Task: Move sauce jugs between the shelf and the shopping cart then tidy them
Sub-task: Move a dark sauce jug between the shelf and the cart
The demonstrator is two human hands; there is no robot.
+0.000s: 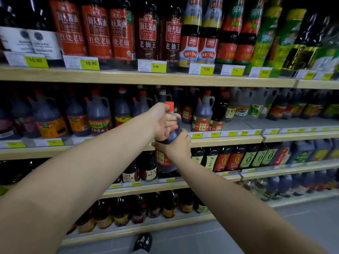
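Observation:
A dark sauce jug [167,158] with an orange cap and a red label hangs in the air in front of the second shelf [225,139]. My left hand [162,121] grips its handle near the neck. My right hand [176,145] holds the jug's body from the right side, fingers curled round it. Both arms stretch forward from the bottom corners. Similar jugs [202,114] with orange caps stand in a row on that shelf, with an open gap just behind the held jug. No shopping cart shows in view.
Tall soy sauce bottles [99,32] fill the top shelf above yellow price tags [90,64]. Smaller bottles [236,158] line the lower shelves. A dark shoe [144,241] shows on the grey floor at the bottom.

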